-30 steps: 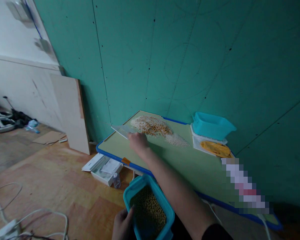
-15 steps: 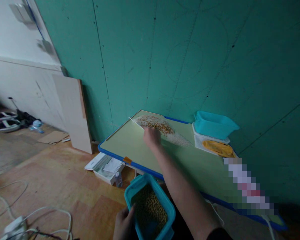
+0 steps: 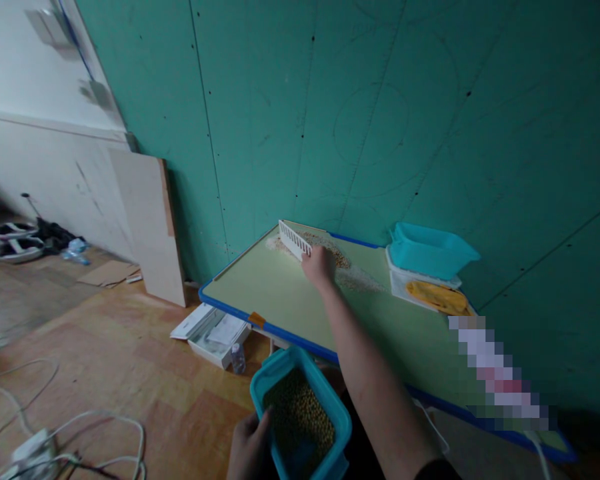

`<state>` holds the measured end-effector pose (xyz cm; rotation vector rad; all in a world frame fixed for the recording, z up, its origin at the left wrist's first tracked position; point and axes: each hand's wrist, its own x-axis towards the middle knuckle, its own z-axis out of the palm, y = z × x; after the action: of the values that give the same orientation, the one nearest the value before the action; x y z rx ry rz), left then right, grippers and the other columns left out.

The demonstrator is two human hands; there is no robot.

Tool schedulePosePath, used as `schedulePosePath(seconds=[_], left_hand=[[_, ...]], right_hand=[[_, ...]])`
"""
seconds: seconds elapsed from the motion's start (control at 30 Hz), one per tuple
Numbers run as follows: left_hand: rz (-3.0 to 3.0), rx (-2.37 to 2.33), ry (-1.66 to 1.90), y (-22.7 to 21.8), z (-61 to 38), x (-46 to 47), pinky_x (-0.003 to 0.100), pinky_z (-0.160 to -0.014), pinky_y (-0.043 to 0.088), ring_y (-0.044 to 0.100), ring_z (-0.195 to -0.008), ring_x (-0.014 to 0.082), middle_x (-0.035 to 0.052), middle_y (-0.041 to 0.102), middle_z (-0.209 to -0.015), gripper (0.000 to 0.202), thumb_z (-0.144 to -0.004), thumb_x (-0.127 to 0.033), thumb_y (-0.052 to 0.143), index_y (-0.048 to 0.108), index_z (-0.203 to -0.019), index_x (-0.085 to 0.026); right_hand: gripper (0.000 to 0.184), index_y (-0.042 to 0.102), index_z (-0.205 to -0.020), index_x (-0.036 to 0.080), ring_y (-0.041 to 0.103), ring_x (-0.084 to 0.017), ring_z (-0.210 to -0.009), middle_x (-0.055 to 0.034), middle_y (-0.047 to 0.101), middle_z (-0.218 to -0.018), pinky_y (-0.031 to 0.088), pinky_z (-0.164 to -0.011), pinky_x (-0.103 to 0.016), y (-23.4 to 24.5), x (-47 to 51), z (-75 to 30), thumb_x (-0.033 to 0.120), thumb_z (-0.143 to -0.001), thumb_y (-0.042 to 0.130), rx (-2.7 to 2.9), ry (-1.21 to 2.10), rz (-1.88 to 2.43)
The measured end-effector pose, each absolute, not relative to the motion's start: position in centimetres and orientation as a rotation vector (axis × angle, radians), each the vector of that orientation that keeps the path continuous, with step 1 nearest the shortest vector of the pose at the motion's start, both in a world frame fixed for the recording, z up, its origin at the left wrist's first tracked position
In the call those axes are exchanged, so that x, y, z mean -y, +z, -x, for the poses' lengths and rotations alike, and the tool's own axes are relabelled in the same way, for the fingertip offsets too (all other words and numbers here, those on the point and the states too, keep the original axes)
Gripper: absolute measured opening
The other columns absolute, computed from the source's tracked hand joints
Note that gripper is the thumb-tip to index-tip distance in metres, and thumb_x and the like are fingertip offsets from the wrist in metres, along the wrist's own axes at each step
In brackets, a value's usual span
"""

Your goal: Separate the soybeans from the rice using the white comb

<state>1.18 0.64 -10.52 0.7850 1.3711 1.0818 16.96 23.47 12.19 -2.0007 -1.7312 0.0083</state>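
My right hand [image 3: 320,267] is closed round one end of a white slotted strip [image 3: 292,241], which stands on edge over the tabletop. Behind and beside the strip lies a pile of yellowish beans [image 3: 341,259] mixed with white grains [image 3: 363,280]. At the bottom, my left hand [image 3: 250,445] grips the near left side of a turquoise plastic container [image 3: 336,399], thumb over its rim. Inside it are yellow beans [image 3: 311,413] and small dark green ones [image 3: 284,393]. The container is just below the table's front edge.
A pale green table [image 3: 260,287] with blue edging stands against the green wall [image 3: 260,100]. To the right are a turquoise basin [image 3: 430,250] on a white tray and a yellow cloth [image 3: 437,297]. White cables [image 3: 105,419], an open box [image 3: 215,337] and a bottle [image 3: 237,359] lie on the floor side.
My right hand has moved right and turned the strip, so its slotted face shows now instead of a thin edge. The left hand and container stay nearly still.
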Motion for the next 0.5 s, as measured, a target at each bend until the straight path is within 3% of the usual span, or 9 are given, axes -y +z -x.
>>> schedulePosePath(seconds=[0.5], left_hand=[[-0.775,-1.358,1.055,-9.7,-0.9,-0.7,0.028,-0.048,0.037,0.042,-0.048,0.0142,-0.0005,0.051,-0.045,0.065,-0.051,-0.079,0.074,0.064,-0.051,-0.015]], right_hand=[[0.029,0.077,-0.104,0.012,0.073,-0.025,-0.097,-0.0175,0.077,-0.101,0.053,-0.076,-0.025,12.9,-23.7,-18.3,0.027,-0.086,0.061,1.500,0.065,1.984]])
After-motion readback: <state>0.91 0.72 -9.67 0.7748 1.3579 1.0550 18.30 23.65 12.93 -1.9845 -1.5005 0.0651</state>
